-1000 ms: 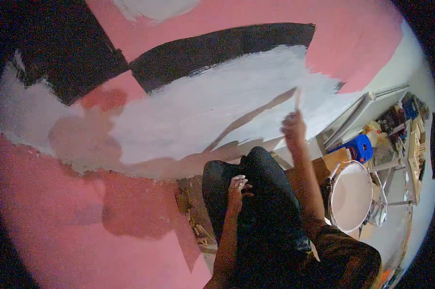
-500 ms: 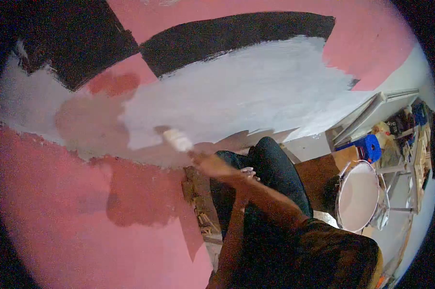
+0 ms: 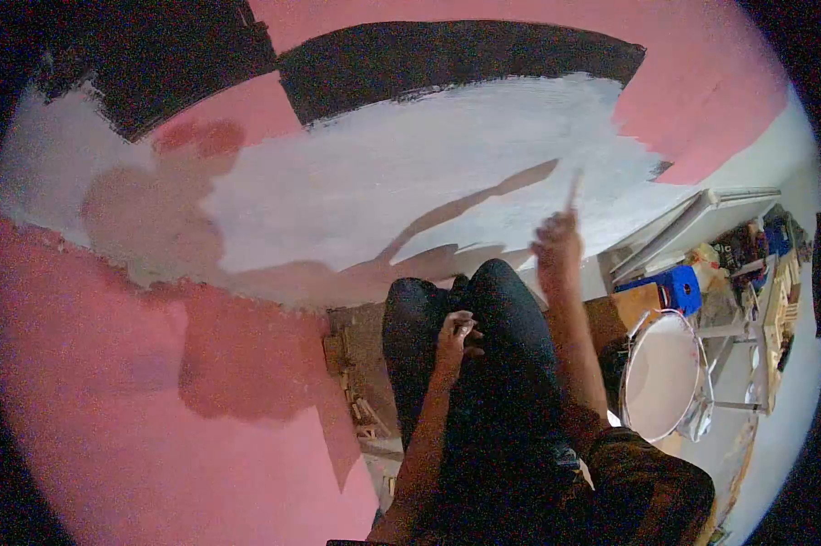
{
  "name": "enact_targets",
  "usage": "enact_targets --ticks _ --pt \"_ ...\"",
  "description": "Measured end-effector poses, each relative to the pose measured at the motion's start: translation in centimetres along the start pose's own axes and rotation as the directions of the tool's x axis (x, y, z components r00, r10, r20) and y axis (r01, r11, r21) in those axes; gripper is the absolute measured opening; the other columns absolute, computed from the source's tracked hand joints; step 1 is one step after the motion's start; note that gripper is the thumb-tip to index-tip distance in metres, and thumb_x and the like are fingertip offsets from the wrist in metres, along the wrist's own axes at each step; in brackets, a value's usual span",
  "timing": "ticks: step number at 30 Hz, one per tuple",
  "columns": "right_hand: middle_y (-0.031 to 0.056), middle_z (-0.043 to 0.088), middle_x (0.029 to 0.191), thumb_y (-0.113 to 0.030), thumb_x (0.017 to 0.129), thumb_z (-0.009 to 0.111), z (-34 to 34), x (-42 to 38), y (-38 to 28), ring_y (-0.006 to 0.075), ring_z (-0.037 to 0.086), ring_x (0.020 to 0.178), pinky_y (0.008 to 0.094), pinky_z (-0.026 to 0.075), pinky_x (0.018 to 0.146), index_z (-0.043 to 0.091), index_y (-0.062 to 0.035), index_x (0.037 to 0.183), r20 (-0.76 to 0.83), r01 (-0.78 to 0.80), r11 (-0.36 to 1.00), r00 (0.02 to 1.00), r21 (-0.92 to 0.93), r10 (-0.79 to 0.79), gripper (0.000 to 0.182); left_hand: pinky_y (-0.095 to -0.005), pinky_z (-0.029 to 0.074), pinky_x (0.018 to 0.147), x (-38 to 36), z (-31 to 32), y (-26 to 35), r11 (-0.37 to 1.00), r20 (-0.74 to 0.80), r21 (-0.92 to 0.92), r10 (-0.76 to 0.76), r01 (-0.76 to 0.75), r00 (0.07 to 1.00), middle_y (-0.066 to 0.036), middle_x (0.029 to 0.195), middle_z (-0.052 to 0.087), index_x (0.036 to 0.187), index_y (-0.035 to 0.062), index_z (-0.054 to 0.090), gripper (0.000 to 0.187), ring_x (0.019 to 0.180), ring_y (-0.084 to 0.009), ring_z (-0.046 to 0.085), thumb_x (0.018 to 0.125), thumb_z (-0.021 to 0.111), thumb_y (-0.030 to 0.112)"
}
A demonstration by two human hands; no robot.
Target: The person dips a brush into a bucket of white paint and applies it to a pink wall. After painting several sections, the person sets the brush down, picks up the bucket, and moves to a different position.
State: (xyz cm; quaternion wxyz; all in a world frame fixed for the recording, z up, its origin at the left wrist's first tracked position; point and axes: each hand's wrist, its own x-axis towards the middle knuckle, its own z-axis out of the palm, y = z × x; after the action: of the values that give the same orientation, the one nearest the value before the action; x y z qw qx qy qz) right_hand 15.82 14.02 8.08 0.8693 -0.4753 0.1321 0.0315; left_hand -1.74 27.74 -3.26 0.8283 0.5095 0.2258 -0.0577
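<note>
Closed around a paintbrush [image 3: 575, 189], the grip of the right hand [image 3: 558, 244] stood raised at the end of an outstretched arm. Both brush and hand were blurred, and I could not tell whether the bristles touched the wall [image 3: 274, 496] behind them. Nearest was the dark shirt [image 3: 651, 482], then the dark trousers [image 3: 506, 391], knees bent and close together. Over the thighs, the left hand [image 3: 456, 338] had its fingers loosely bent, their tips pale; I could not tell whether that grip held anything. To the right of the right forearm stood a bucket [image 3: 699, 359], pale pinkish inside. Just past it were a brown piece of cardboard [image 3: 636, 300] and a blue container [image 3: 681, 289] beside it, with pale panels [image 3: 683, 232] leaning farther out. On the wall spread a broad white patch [image 3: 383, 182], bordered above by a curved black band [image 3: 465, 56], with pink paint [image 3: 701, 100] beyond that band. Across the white ran a long, thin shadow [image 3: 474, 200], ending near the brush.
</note>
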Motion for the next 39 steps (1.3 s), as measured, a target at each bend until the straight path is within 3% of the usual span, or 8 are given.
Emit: enact_targets --ticks 10,18,19,23,25,30,33,39 --pt "0.0034 0.048 0.062 -0.053 0.091 0.034 22.0 -13.0 14.7 0.0124 0.043 0.046 0.0294 0.035 0.041 0.049 -0.0073 0.088 0.421 -0.379 0.808 0.708 -0.452 0.568 0.048 -0.0338 0.054 0.062 2.9 -2.5 -4.6 0.954 0.190 -0.297 0.105 -0.044 0.976 -0.009 0.105 0.052 0.116 0.0038 0.046 0.029 0.088 -0.0192 0.057 0.090 0.048 0.019" --pt "0.0206 0.056 0.096 -0.030 0.087 0.052 13.2 -8.0 14.4 0.0413 0.054 0.085 0.0462 0.046 0.073 0.042 0.0010 0.116 0.947 0.797 0.536 0.322 -0.277 0.011 0.044 -0.0347 0.054 0.063 2.3 -2.5 -4.7 0.944 0.145 -0.313 0.158 -0.106 0.977 -0.009 0.110 0.051 0.117 0.0025 0.045 0.032 0.091 -0.0206 0.057 0.090 0.049 0.018" --pt "0.0139 0.051 0.086 -0.032 0.088 0.050 10.7 -6.9 13.1 0.0322 0.049 0.075 0.0397 0.040 0.064 0.043 -0.0026 0.107 0.945 0.838 0.474 0.326 -0.272 -0.035 0.036 -0.0345 0.054 0.062 0.7 -1.1 -2.1 0.964 0.077 -0.251 0.104 -0.082 0.992 -0.009 0.109 0.052 0.116 0.0034 0.045 0.030 0.090 -0.0201 0.057 0.090 0.049 0.017" --pt "-0.0059 0.034 0.056 -0.042 0.091 0.042 2.7 -5.7 4.8 0.0056 0.031 0.044 0.0206 0.021 0.036 0.047 -0.0143 0.080 0.267 -0.423 0.824 0.802 -0.375 0.534 0.030 -0.0333 0.054 0.057 -0.1 0.3 0.1 0.997 -0.029 -0.075 -0.028 0.025 0.999 -0.007 0.102 0.052 0.113 0.0063 0.048 0.025 0.086 -0.0169 0.057 0.089 0.048 0.014" --pt "-0.0055 0.033 0.056 -0.042 0.092 0.041 0.4 -3.5 4.5 0.0065 0.032 0.044 0.0215 0.023 0.037 0.045 -0.0152 0.079 0.273 -0.001 0.875 0.950 -0.484 0.152 0.030 -0.0328 0.054 0.056 0.3 0.4 -0.6 0.999 -0.026 -0.026 -0.046 0.045 0.999 -0.007 0.100 0.052 0.111 0.0072 0.049 0.023 0.084 -0.0158 0.057 0.088 0.049 0.014" --pt "-0.0037 0.038 0.062 -0.042 0.092 0.041 6.3 -1.8 7.1 0.0082 0.037 0.046 0.0226 0.029 0.039 0.046 -0.0164 0.082 -0.107 -0.011 1.000 0.994 0.002 0.011 0.028 -0.0337 0.054 0.059 0.2 0.4 -0.4 0.998 -0.006 -0.025 -0.063 0.063 0.998 -0.007 0.100 0.053 0.109 0.0081 0.050 0.022 0.082 -0.0160 0.057 0.090 0.048 0.018" --pt "0.0216 0.056 0.086 -0.011 0.083 0.047 12.1 -5.9 12.6 0.0385 0.055 0.078 0.0490 0.044 0.065 0.039 -0.0007 0.120 0.538 0.618 0.216 0.774 -0.756 -0.334 0.039 -0.0410 0.052 0.067 4.2 -3.5 -7.0 0.960 0.126 -0.281 0.034 0.003 0.991 -0.008 0.096 0.054 0.110 0.0048 0.050 0.028 0.077 -0.0196 0.058 0.090 0.046 0.024" --pt "0.0152 0.054 0.090 -0.027 0.089 0.044 14.3 -11.7 11.1 0.0269 0.056 0.072 0.0358 0.047 0.054 0.041 -0.0108 0.125 0.834 0.501 0.698 0.486 -0.512 0.263 0.040 -0.0381 0.052 0.068 5.2 -5.0 -8.3 0.923 0.206 -0.384 0.114 -0.026 0.972 -0.009 0.098 0.054 0.111 0.0026 0.049 0.028 0.074 -0.0206 0.059 0.090 0.046 0.022"
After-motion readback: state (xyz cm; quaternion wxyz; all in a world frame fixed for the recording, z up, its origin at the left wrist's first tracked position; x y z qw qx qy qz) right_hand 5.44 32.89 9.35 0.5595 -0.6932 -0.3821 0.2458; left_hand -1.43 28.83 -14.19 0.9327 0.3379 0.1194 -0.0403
